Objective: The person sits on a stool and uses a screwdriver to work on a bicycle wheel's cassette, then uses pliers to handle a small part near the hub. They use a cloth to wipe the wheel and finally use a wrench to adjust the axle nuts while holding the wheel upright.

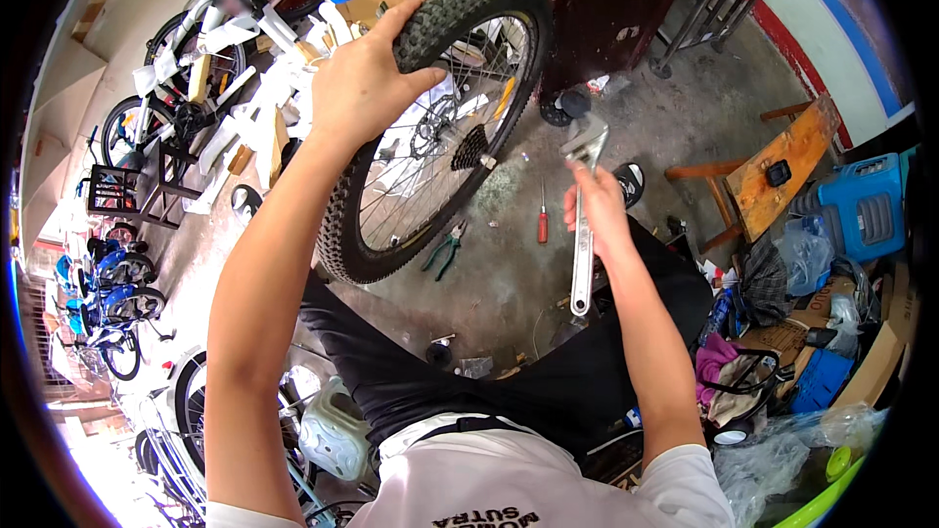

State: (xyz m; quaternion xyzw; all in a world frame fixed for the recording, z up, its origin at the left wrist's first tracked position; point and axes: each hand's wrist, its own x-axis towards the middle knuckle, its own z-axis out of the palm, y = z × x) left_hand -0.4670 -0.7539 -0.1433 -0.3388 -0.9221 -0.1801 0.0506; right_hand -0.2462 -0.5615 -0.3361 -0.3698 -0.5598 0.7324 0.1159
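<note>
My left hand (364, 86) grips the knobby tyre of an upright bicycle wheel (390, 262) near its top; the wheel has spokes, a disc rotor and a black rear cassette (468, 149). My right hand (599, 203) is closed around the handle of a large silver adjustable wrench (582, 274), its jaw pointing up, to the right of the wheel and apart from it. On the concrete floor between my black-trousered legs lie a red-handled screwdriver (542, 225) and green-and-black pliers (441, 252).
Bicycles (112, 308) and white packing scraps (245, 78) crowd the left and back. A dark red door (597, 10) stands behind the wheel. To the right are a wooden stool (773, 186), a blue plastic case (856, 200), bags and cardboard. A pale moulded object (333, 430) sits by my left leg.
</note>
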